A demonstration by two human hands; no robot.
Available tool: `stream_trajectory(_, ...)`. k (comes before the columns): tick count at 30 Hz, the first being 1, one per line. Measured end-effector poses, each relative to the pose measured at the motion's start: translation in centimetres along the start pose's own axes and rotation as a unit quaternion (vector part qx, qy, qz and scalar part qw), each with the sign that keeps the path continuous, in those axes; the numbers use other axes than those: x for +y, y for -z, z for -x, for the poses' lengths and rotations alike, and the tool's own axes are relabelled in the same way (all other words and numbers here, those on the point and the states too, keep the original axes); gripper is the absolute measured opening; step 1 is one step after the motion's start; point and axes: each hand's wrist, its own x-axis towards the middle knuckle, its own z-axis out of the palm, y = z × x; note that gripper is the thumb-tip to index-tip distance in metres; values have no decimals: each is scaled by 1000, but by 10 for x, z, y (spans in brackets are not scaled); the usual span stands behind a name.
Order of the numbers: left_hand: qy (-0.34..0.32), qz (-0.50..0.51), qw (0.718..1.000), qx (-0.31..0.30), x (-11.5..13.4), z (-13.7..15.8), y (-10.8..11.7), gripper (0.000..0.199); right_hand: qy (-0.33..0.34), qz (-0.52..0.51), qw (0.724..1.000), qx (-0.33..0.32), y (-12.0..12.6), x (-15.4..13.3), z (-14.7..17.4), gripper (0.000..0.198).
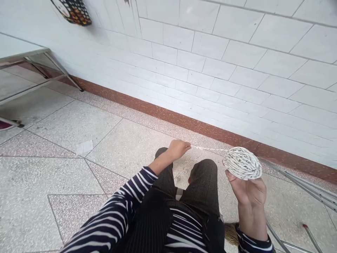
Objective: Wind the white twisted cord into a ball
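A thick white ball of cord [242,163] with dark flecks rests in my right hand [249,191], which is turned palm up with the fingers curled beneath it. From the ball a twisted strand of white cord [210,149] runs left, nearly straight, to my left hand [179,149]. There the fingertips are pinched on the strand, above my left knee. Both hands are held out in front, apart from each other. Loose cord [181,173] seems to hang or lie between my knees, too faint to make out fully.
White tiled wall [200,66] with a red-brown base strip runs across the front. A metal-legged table [56,65] stands at left, a white paper scrap [84,147] lies on the speckled floor. At right are metal rails [302,181] and a bristly brush-like thing [231,233].
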Motion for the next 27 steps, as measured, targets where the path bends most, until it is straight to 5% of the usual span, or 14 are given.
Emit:
stream_trajectory(4,8,74,996,-48,10,-4,-33,30,-18,7,1000,2,-12,1,4,63)
stream_trajectory(7,20,230,969,-85,23,-19,-54,34,-6,10,1000,-8,-18,1,6,61)
stream_trajectory(12,127,548,825,-52,49,-49,-73,28,-19,5,999,27,-16,4,12,63)
stream_trajectory(15,154,646,747,-25,63,-55,-75,23,-43,8,998,49,-14,8,16,63)
stream_trajectory(17,163,675,719,-30,70,-51,-75,25,-53,8,997,58,-11,9,17,65)
stream_trajectory(21,156,647,735,-130,71,-31,-78,38,-16,7,998,53,1,-3,10,68)
stream_trajectory(24,109,555,793,-227,61,-11,-77,50,33,10,999,39,11,-18,-2,65)
stream_trajectory(27,60,460,853,-238,49,7,-69,60,55,-3,997,46,17,-27,-14,57)
